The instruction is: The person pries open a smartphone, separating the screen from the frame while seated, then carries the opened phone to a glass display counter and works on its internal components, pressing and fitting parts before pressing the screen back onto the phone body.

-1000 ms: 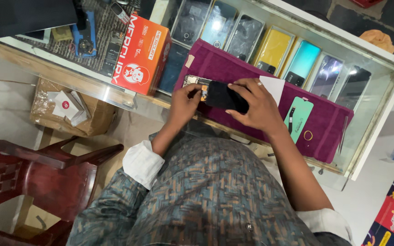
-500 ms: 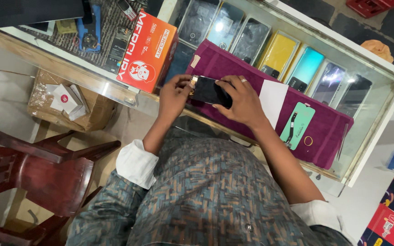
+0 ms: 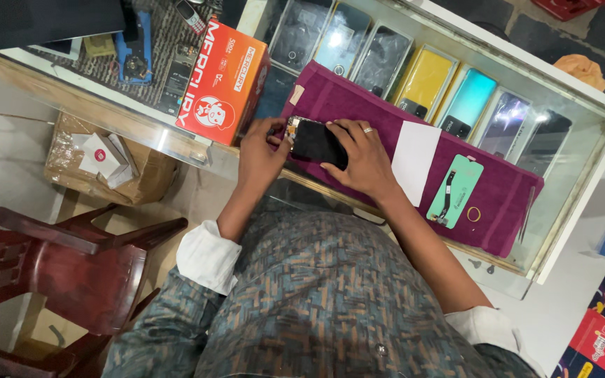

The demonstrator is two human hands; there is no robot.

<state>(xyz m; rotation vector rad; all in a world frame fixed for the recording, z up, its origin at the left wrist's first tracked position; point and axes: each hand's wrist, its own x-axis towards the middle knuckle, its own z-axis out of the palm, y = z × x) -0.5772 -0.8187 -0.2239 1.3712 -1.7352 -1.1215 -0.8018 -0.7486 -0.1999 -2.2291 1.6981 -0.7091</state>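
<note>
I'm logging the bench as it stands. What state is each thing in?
Phone: dark screen, flat on the cloth, gripped at both ends.
Left hand: fingers on the phone's left end.
Right hand: fingers pressed on the phone.
Maroon cloth: spread flat.
Green phone panel: lying loose.
Orange box: closed, upright.

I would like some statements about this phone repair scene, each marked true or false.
1. Both hands, left hand and right hand, touch the dark phone. True.
2. The phone lies on a green cloth. False: the cloth is purple.
3. The orange box stands to the left of the phone. True.
4. A white sheet lies on the cloth. True.
5. The red chair stands on the counter. False: it stands on the floor.
</note>
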